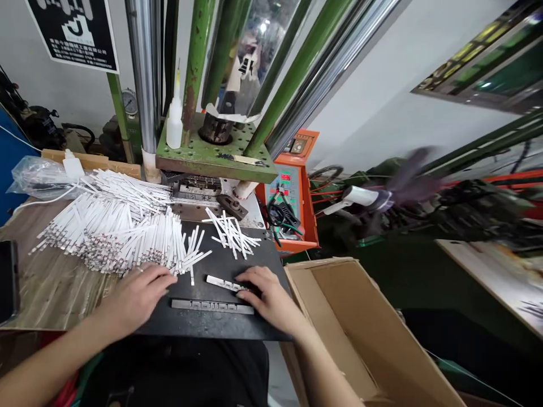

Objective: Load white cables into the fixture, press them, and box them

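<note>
Head view, and the black worktop [199,328] is showing a narrow band between the long bar [207,306] and its front edge. A cardboard box [382,316] is crowding the right side, the green press plate [199,159] is standing over the back, and the big pile of white strips [123,226] is filling the left. The right hand [265,291] is gripping the right end of the short bar [221,282] between thumb and fingers, just behind the long bar. The left hand [142,297] is curving its fingers at the pile's near edge; whether it's pinching a strip, I cannot tell. That short bar is looking pale and notched, tilting slightly against the darker, grey, slotted long bar. A smaller heap of strips [233,234] is lying criss-crossed behind.
</note>
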Demonstrator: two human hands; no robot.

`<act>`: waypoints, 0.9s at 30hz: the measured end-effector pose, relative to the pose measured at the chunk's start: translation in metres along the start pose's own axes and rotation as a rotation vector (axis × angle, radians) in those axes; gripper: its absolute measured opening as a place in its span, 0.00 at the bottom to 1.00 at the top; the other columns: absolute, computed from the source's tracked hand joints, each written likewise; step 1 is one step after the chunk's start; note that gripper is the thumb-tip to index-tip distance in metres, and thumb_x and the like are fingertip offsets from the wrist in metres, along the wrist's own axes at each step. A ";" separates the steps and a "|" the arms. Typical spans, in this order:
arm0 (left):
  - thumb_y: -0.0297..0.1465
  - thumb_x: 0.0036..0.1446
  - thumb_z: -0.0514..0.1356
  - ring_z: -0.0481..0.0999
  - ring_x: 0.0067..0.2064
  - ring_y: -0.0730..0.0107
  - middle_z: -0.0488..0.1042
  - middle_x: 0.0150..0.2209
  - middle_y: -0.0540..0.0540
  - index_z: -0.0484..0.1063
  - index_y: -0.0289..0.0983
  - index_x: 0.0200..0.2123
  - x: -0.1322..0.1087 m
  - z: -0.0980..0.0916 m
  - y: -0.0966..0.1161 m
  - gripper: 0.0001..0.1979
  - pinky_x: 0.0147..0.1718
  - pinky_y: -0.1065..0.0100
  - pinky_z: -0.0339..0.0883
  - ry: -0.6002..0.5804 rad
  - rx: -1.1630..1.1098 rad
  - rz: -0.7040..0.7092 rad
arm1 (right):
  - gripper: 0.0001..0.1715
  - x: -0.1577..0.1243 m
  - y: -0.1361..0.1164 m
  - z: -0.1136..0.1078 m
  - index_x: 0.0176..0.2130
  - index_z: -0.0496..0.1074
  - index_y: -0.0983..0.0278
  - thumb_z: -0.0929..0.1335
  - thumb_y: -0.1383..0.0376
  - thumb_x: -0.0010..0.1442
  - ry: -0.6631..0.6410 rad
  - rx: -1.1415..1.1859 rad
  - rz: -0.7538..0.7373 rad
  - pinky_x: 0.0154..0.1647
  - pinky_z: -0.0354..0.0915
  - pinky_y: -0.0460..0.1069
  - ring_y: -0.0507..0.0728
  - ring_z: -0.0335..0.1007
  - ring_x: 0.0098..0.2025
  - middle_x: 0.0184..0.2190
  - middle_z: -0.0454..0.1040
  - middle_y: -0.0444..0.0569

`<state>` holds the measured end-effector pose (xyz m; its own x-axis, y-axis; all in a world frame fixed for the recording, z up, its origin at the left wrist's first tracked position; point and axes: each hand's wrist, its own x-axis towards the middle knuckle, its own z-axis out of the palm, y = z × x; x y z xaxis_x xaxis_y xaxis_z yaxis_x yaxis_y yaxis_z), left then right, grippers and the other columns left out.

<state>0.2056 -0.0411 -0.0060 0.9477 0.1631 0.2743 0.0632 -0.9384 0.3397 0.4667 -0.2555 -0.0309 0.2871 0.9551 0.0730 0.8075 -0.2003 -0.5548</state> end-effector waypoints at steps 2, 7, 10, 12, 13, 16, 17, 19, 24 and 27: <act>0.18 0.59 0.55 0.68 0.52 0.54 0.70 0.51 0.39 0.69 0.36 0.53 0.016 -0.004 -0.007 0.19 0.46 0.58 0.66 -0.068 0.159 0.077 | 0.06 -0.008 0.003 0.013 0.41 0.74 0.62 0.67 0.66 0.64 0.057 0.074 -0.050 0.46 0.63 0.57 0.61 0.68 0.43 0.38 0.73 0.53; 0.22 0.61 0.56 0.72 0.44 0.58 0.74 0.43 0.42 0.76 0.36 0.37 0.044 0.007 -0.015 0.09 0.39 0.62 0.66 -0.194 0.318 0.256 | 0.06 0.029 -0.034 0.018 0.37 0.75 0.63 0.67 0.69 0.64 -0.008 0.250 -0.194 0.43 0.66 0.51 0.57 0.70 0.39 0.34 0.74 0.49; 0.26 0.66 0.52 0.73 0.42 0.63 0.75 0.41 0.45 0.76 0.37 0.40 0.040 0.005 -0.016 0.12 0.40 0.64 0.67 -0.099 0.264 0.238 | 0.12 0.076 -0.067 0.017 0.32 0.75 0.65 0.65 0.68 0.66 -0.022 0.120 -0.096 0.41 0.66 0.49 0.57 0.71 0.38 0.32 0.74 0.50; 0.27 0.68 0.49 0.75 0.44 0.66 0.76 0.43 0.45 0.75 0.38 0.42 0.031 -0.004 -0.016 0.14 0.42 0.66 0.69 0.026 0.188 0.190 | 0.16 0.106 -0.085 0.021 0.33 0.75 0.67 0.64 0.61 0.68 -0.075 -0.021 0.031 0.41 0.66 0.52 0.60 0.73 0.39 0.34 0.75 0.55; 0.27 0.68 0.48 0.75 0.45 0.68 0.76 0.44 0.45 0.75 0.37 0.43 0.026 -0.010 -0.015 0.15 0.44 0.67 0.70 0.094 0.149 0.161 | 0.18 0.118 -0.093 0.024 0.35 0.74 0.68 0.65 0.57 0.67 -0.124 -0.064 0.086 0.41 0.66 0.53 0.63 0.73 0.41 0.37 0.75 0.59; 0.26 0.67 0.50 0.77 0.43 0.72 0.77 0.44 0.46 0.75 0.37 0.44 0.008 -0.028 -0.012 0.13 0.48 0.70 0.71 0.242 0.097 0.057 | 0.22 0.144 -0.105 0.035 0.41 0.73 0.71 0.67 0.52 0.63 -0.261 -0.068 0.157 0.39 0.66 0.54 0.67 0.73 0.43 0.43 0.74 0.65; 0.27 0.67 0.51 0.78 0.43 0.72 0.78 0.43 0.46 0.75 0.38 0.44 0.001 -0.033 -0.011 0.12 0.48 0.71 0.71 0.263 0.105 0.031 | 0.20 0.148 -0.105 0.037 0.39 0.73 0.70 0.68 0.53 0.62 -0.287 -0.051 0.155 0.38 0.65 0.53 0.66 0.73 0.42 0.42 0.75 0.63; 0.27 0.66 0.53 0.79 0.43 0.71 0.78 0.43 0.48 0.74 0.40 0.46 -0.014 -0.038 -0.012 0.11 0.50 0.70 0.71 0.258 0.146 0.004 | 0.14 0.153 -0.101 0.034 0.32 0.72 0.67 0.69 0.59 0.61 -0.307 -0.018 0.135 0.35 0.63 0.49 0.61 0.73 0.38 0.36 0.76 0.57; 0.32 0.65 0.51 0.80 0.40 0.61 0.78 0.45 0.43 0.68 0.41 0.58 -0.058 -0.038 -0.018 0.19 0.38 0.66 0.74 -0.032 0.297 -0.163 | 0.06 0.130 -0.083 0.000 0.30 0.68 0.64 0.65 0.70 0.60 -0.211 0.037 0.143 0.28 0.58 0.46 0.53 0.68 0.30 0.27 0.74 0.46; 0.30 0.61 0.49 0.79 0.31 0.62 0.78 0.36 0.43 0.76 0.41 0.47 -0.075 -0.045 -0.018 0.18 0.25 0.69 0.70 -0.187 0.283 -0.243 | 0.02 0.084 -0.062 -0.017 0.33 0.68 0.63 0.65 0.68 0.59 -0.028 0.191 0.125 0.28 0.59 0.46 0.53 0.66 0.27 0.25 0.71 0.43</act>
<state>0.1192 -0.0226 0.0075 0.9333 0.3569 0.0397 0.3512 -0.9302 0.1069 0.4494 -0.1670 0.0242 0.3621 0.9317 -0.0281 0.6532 -0.2751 -0.7054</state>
